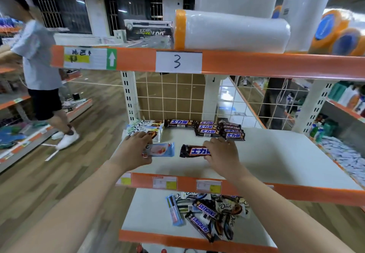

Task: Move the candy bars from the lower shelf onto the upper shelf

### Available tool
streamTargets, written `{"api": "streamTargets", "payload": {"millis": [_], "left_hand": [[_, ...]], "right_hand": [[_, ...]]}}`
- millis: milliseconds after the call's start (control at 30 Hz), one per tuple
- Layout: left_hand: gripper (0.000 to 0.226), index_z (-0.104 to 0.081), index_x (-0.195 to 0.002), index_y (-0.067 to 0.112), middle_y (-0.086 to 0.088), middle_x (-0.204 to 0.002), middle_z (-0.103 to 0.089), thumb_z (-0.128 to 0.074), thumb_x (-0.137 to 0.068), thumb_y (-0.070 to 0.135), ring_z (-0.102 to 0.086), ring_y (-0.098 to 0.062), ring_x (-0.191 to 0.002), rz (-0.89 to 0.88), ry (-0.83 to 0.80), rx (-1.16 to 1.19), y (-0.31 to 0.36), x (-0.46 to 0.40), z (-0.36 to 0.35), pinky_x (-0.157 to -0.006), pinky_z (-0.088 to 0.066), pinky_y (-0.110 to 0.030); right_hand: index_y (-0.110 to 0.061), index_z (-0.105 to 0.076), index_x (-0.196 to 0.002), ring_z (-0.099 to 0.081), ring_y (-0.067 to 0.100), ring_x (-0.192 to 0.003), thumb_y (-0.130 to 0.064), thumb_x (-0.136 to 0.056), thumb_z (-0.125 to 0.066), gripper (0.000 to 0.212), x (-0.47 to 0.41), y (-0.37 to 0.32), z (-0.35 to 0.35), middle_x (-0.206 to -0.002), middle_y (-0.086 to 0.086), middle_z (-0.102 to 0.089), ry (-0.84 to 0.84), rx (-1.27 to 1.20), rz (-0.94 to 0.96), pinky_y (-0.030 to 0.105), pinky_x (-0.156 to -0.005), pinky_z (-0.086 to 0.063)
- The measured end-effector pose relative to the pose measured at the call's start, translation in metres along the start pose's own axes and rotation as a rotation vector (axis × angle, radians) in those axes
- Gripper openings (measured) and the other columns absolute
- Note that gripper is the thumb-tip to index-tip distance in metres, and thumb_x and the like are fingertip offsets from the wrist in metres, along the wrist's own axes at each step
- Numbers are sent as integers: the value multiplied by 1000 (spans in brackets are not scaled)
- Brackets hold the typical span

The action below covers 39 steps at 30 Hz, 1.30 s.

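the left hand [136,150] holds a pale bar [161,149], the right hand [221,151] a dark bar [194,151], both low over the upper shelf [276,154] near its front edge. released carelessly, either could slip off toward the pile [207,215] on the lower shelf [146,211].

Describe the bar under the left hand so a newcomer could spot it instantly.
Find the white upper shelf below the sign marked 3. Near its front left, the left hand holds a pale blue Dove bar, unlike the brown Snickers bar beside it.

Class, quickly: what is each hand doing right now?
Left hand: holds the blue bar.
Right hand: holds the Snickers bar.
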<state>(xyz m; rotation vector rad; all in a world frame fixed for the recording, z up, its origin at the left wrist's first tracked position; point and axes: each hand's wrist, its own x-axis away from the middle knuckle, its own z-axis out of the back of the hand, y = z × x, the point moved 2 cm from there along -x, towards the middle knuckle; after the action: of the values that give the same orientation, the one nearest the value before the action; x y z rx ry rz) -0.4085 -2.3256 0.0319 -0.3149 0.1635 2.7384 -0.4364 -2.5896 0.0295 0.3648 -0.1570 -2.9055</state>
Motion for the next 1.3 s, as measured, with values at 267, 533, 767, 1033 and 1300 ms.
{"api": "streamTargets", "payload": {"millis": [267, 533, 767, 1033, 1300], "left_hand": [[41, -59, -105, 18, -1, -104, -57, -68, -66, 26, -53, -24, -102, 44, 35, 68, -46, -24, -8, -79, -36, -31], [41, -59, -105, 20, 1, -106, -57, -67, -65, 27, -51, -21, -106, 45, 31, 39, -73, -41, -18, -81, -35, -29], [44, -57, -110, 22, 2, -109, -55, -69, -68, 28, -49, -19, -106, 36, 2, 18, -84, -60, -28, -84, -34, -30], [48, -54, -115, 24, 4, -118, -54, -68, -70, 32, -46, -18, -112, 25, -31, 26, -94, -78, -40, -89, -31, -28], [51, -53, -115, 32, 9, -123, -50, -71, -70, 49, -42, -13, -116, -10, -52, 48, -102, -83, -42, -90, -29, -30]], "right_hand": [[-21, -52, -123, -46, 23, -117, -36, -93, -54, 34, -53, -23, -9, -120, -1, -56, -18, -17, 23, 40, -97, -32], [-23, -52, -122, -46, 21, -117, -38, -92, -53, 33, -89, -37, -22, -121, -3, -55, -19, -57, 25, 39, -95, -33], [-24, -50, -127, -45, 20, -119, -38, -93, -52, 36, -107, -36, -31, -125, -2, -53, -39, -67, 6, 39, -96, -31], [-25, -48, -130, -44, 20, -122, -38, -93, -52, 40, -126, -34, -37, -128, -3, -53, -26, -76, -29, 40, -99, -32], [-26, -47, -132, -44, 19, -122, -33, -94, -51, 39, -139, -33, -44, -131, -4, -52, -26, -65, -40, 39, -99, -32]]}}
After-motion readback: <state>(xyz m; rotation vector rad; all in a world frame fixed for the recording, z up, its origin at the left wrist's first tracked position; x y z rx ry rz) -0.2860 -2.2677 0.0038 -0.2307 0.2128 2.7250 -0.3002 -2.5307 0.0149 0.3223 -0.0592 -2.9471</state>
